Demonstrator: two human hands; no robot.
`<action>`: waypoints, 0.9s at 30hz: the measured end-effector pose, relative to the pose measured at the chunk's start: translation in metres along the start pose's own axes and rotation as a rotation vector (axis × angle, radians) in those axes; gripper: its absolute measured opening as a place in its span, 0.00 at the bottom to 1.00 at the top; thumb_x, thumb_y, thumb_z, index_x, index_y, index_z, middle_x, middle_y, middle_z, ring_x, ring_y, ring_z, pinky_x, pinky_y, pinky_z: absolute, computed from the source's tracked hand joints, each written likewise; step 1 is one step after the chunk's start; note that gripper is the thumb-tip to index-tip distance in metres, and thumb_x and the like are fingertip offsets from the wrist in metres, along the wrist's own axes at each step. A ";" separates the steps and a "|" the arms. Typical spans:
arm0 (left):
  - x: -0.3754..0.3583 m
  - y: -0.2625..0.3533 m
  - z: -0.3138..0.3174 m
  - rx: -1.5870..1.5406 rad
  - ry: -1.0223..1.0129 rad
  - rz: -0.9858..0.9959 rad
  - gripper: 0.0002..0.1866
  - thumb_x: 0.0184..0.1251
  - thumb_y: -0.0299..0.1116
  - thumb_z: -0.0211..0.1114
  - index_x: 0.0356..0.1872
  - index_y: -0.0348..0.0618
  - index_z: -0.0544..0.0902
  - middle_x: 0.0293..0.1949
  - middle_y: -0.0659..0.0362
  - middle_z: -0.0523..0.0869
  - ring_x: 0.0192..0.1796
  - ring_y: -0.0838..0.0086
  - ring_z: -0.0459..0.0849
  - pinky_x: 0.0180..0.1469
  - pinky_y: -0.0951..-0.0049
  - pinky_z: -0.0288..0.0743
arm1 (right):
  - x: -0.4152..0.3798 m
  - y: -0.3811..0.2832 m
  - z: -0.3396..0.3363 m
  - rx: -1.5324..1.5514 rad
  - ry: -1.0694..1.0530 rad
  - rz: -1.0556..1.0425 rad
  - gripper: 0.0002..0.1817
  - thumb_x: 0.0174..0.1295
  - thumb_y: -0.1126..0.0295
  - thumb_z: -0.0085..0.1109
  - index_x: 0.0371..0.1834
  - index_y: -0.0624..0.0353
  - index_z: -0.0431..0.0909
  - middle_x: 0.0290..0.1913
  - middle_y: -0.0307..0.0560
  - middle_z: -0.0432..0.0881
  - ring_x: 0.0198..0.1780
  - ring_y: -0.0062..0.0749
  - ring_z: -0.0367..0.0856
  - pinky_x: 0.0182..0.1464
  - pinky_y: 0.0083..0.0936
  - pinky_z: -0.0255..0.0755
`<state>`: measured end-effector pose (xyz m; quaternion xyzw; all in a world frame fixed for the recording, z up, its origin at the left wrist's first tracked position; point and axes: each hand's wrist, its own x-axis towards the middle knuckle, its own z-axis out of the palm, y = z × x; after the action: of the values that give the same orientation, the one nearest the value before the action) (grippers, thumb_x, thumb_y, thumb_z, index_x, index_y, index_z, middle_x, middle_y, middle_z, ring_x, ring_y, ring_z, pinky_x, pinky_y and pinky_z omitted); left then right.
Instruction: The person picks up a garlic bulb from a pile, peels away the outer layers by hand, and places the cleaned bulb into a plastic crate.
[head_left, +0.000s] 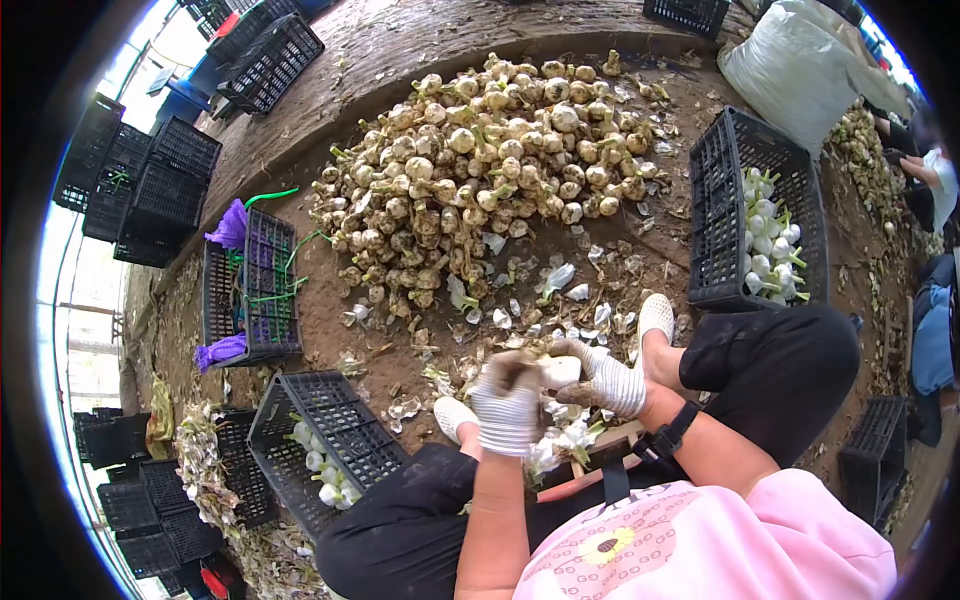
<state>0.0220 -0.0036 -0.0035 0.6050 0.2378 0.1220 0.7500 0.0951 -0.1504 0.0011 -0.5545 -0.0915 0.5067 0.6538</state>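
Note:
A pale, partly peeled garlic bulb (560, 373) is held between my hands, above my lap. My right hand (608, 382), in a white knit glove with dirty fingertips, has its fingers wrapped round the bulb's right side. On the other side my left hand (505, 400), gloved alike, is curled closed against the bulb. Motion blurs its fingers, and whatever they pinch is hidden. Below the hands, peeled skins (568, 440) gather at my lap. Beyond my feet rises a large heap of unpeeled garlic (490, 160), with loose skins scattered before it.
Black crates with cleaned garlic stand at my right (708, 220) and by my left knee (350, 425). Another crate (272, 285) holds purple and green netting. A white sack (790, 65) sits at the upper right. At the right edge another person's hand (918, 170) shows.

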 end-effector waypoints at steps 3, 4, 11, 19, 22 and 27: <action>0.013 0.021 -0.021 -0.563 0.063 -0.130 0.07 0.58 0.21 0.61 0.37 0.41 0.77 0.30 0.59 0.81 0.31 0.76 0.81 0.34 0.76 0.78 | 0.002 0.009 -0.004 0.005 -0.034 -0.073 0.34 0.49 0.71 0.66 0.60 0.59 0.60 0.50 0.44 0.72 0.51 0.25 0.71 0.51 0.21 0.69; 0.016 0.011 -0.028 -0.530 0.123 -0.142 0.08 0.58 0.21 0.61 0.38 0.42 0.77 0.31 0.59 0.80 0.32 0.77 0.81 0.35 0.76 0.78 | 0.004 0.013 -0.004 -0.009 -0.026 -0.096 0.34 0.50 0.71 0.65 0.60 0.59 0.60 0.49 0.44 0.73 0.49 0.25 0.72 0.49 0.20 0.70; 0.017 0.008 -0.036 -0.580 0.095 -0.194 0.08 0.57 0.24 0.63 0.37 0.46 0.78 0.30 0.59 0.81 0.32 0.73 0.82 0.31 0.68 0.82 | 0.003 0.017 -0.007 0.296 -0.135 -0.088 0.36 0.52 0.67 0.65 0.62 0.60 0.57 0.51 0.48 0.73 0.47 0.29 0.75 0.50 0.26 0.72; 0.016 0.016 -0.060 0.051 -0.069 0.083 0.09 0.59 0.25 0.62 0.41 0.40 0.79 0.40 0.58 0.78 0.39 0.75 0.79 0.40 0.78 0.76 | 0.001 0.015 -0.008 0.416 -0.179 -0.105 0.39 0.49 0.61 0.68 0.63 0.59 0.57 0.49 0.45 0.75 0.41 0.28 0.78 0.44 0.25 0.75; -0.003 0.035 -0.028 0.376 -0.139 0.183 0.17 0.49 0.28 0.70 0.41 0.34 0.79 0.43 0.57 0.77 0.42 0.74 0.78 0.45 0.75 0.74 | 0.002 0.011 -0.007 0.426 -0.186 -0.105 0.40 0.48 0.60 0.69 0.62 0.60 0.58 0.48 0.45 0.75 0.41 0.28 0.78 0.44 0.25 0.74; -0.008 0.046 -0.005 0.748 -0.152 0.475 0.23 0.43 0.35 0.75 0.41 0.35 0.79 0.38 0.51 0.78 0.39 0.65 0.79 0.43 0.70 0.74 | 0.008 0.014 -0.004 0.100 0.092 -0.208 0.33 0.48 0.67 0.67 0.57 0.61 0.60 0.48 0.46 0.74 0.44 0.29 0.77 0.44 0.23 0.74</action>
<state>0.0181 0.0078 0.0418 0.8797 0.0642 0.1517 0.4461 0.0940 -0.1490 -0.0151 -0.5313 -0.0930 0.4141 0.7332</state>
